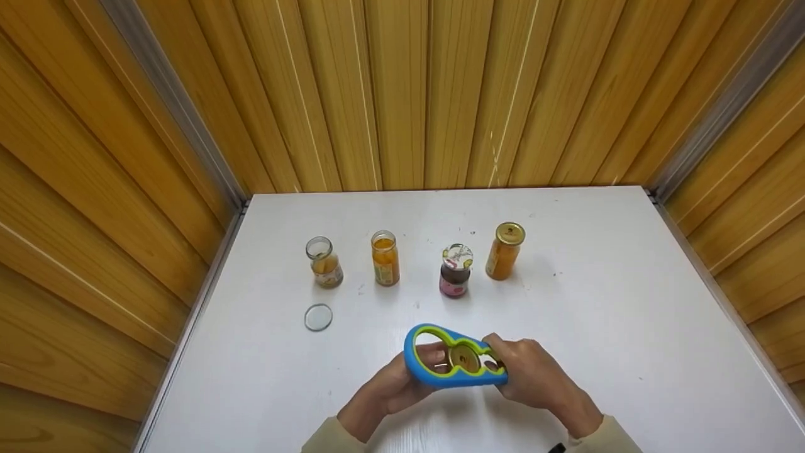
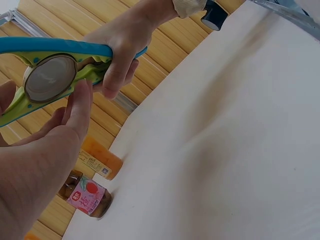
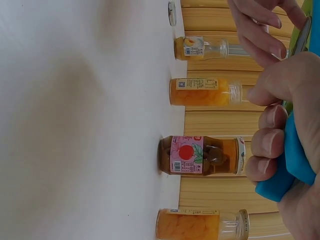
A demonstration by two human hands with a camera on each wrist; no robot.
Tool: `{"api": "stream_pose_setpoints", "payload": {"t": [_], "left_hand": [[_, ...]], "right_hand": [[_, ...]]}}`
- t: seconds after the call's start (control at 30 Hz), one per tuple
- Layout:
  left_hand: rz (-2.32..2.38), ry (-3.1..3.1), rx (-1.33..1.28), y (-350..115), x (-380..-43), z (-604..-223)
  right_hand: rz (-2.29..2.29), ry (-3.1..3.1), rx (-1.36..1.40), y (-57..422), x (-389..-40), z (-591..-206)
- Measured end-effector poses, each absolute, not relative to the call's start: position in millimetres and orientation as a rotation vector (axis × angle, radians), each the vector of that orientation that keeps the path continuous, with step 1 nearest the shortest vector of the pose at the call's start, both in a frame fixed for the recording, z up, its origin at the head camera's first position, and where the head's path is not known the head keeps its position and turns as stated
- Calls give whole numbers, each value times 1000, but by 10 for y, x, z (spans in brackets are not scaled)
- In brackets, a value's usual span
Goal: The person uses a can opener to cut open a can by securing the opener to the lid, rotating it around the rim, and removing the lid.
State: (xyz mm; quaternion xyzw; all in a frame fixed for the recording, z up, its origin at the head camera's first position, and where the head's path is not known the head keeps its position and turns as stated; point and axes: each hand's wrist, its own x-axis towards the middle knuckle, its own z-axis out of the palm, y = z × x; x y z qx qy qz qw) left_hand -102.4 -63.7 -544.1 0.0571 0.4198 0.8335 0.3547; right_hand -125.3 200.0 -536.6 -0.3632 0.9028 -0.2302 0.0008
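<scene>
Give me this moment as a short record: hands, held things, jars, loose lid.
Right hand: grips the narrow end of the opener
Left hand: at the opener's wide end; exact grip unclear
Gold lid: within the opener's middle opening
Open: leftmost jar, orange jar beside it
Lidded: dark jar, rightmost jar
Loose lid: on the table, near the leftmost jar

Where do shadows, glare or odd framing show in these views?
Head: soft shadow on the table below the opener, thin bright streaks on the wall; left wrist: soft-edged dark patches across the table, scene tilted; right wrist: similar soft shadow, scene turned sideways, so the pink-labelled jar appears lying down.
</scene>
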Motion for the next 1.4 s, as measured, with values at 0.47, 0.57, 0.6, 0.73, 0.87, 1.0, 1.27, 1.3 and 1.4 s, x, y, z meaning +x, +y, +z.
{"api": "stream_pose_setpoints", "payload": {"t": [0.47,0.57,0.6,0.73,0.87,1.0,1.27,1.3,1.4], "left_hand": [[2130,1062,158,-579,-980,-5516],[2123,1030,171,-561,-973,-5532],[2122,1019,180,-554,-970,-5538],[2138,951,194,-537,-958,-5558],[2153,909,214,-530,-946,-5575],[2165,902,221,-528,-941,-5584],[2181,935,215,-533,-946,-5590],[2182,939,213,-535,-947,-5590],[2184,933,225,-543,-944,-5599]], "right_hand": [[-743,2799,-1143,1976,-1218,-5451],[-739,2793,-1146,1968,-1210,-5460],[-737,2791,-1144,1968,-1208,-5462],[-727,2785,-1132,1973,-1203,-5470],[-741,2772,-1126,1973,-1204,-5481],[-755,2782,-1134,1963,-1199,-5507],[-778,2851,-1219,1944,-1196,-5559],[-777,2857,-1222,1945,-1195,-5561],[-763,2864,-1212,1947,-1193,-5559]]}}
